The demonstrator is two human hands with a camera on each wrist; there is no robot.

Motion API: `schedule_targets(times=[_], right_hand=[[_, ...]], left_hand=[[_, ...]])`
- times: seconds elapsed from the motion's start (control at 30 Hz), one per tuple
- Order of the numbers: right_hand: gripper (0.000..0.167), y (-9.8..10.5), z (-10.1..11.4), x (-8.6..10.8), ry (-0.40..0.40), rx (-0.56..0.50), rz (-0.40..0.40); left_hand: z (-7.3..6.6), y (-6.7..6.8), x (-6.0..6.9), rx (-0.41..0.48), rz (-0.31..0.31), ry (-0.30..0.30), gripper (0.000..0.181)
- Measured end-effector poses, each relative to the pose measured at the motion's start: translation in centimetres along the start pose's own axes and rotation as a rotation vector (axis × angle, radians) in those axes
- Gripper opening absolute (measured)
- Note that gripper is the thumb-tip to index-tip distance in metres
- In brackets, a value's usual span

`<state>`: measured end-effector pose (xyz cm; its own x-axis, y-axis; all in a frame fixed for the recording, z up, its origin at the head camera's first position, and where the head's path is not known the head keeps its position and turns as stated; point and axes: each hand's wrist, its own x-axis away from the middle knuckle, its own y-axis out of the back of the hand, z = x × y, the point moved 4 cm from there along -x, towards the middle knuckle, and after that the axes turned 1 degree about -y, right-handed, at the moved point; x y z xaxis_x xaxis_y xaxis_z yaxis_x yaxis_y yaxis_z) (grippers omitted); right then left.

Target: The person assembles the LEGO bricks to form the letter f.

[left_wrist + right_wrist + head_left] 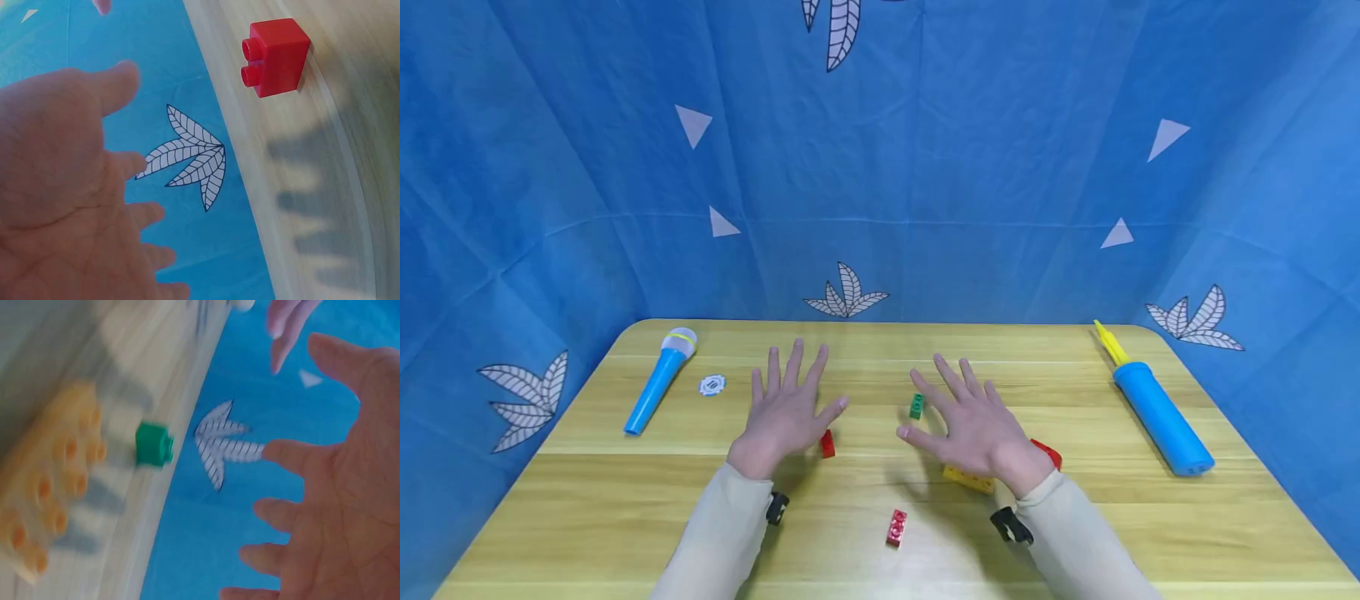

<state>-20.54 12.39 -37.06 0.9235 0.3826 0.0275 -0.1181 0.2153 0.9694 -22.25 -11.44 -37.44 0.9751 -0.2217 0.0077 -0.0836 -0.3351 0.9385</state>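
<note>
Both hands are held above the table with fingers spread, holding nothing. In the head view the left hand [786, 412] is beside a red brick [827, 443], which also shows in the left wrist view [280, 57] apart from the left hand [75, 187]. The right hand [976, 425] hovers near a green brick [917, 406] and partly covers a yellow brick [968, 479] and a red piece [1047, 453]. In the right wrist view the green brick [152, 444] and yellow brick [53, 481] lie apart from the right hand [350, 487].
Another red brick [897, 528] lies near the front middle of the table [587, 492]. A toy microphone [658, 383] and a round white-and-blue chip [712, 385] are at the left. At the right lies a blue pump [1161, 417] with a yellow nozzle. Blue cloth hangs behind.
</note>
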Motion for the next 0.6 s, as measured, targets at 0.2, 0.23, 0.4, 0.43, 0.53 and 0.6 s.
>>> schedule_targets(times=[0.2, 0.23, 0.4, 0.43, 0.53, 0.6], right_hand=[[0.086, -1.4, 2.4, 2.2, 0.068, 0.012, 0.073], [0.085, -1.7, 2.7, 2.5, 0.076, 0.008, 0.090], [0.081, -3.0, 4.2, 3.9, 0.123, 0.005, 0.141], [0.080, -3.3, 4.5, 4.1, 0.137, 0.007, 0.144], [0.066, -3.9, 5.2, 4.7, 0.178, 0.009, 0.130], [0.053, -4.3, 5.4, 5.0, 0.200, 0.004, 0.109]], left_hand=[[-0.1, -0.5, 0.9, 0.014, 0.097, -0.013, 0.079], [-0.2, -0.6, 1.0, 0.014, 0.116, -0.020, 0.077], [-0.4, -1.6, 1.2, 0.006, 0.139, -0.049, 0.071], [-0.3, -1.8, 1.3, 0.000, 0.133, -0.048, 0.069], [-0.1, -2.2, 1.4, -0.014, 0.128, -0.039, 0.066], [0.0, -2.5, 1.5, -0.011, 0.130, -0.036, 0.063]])
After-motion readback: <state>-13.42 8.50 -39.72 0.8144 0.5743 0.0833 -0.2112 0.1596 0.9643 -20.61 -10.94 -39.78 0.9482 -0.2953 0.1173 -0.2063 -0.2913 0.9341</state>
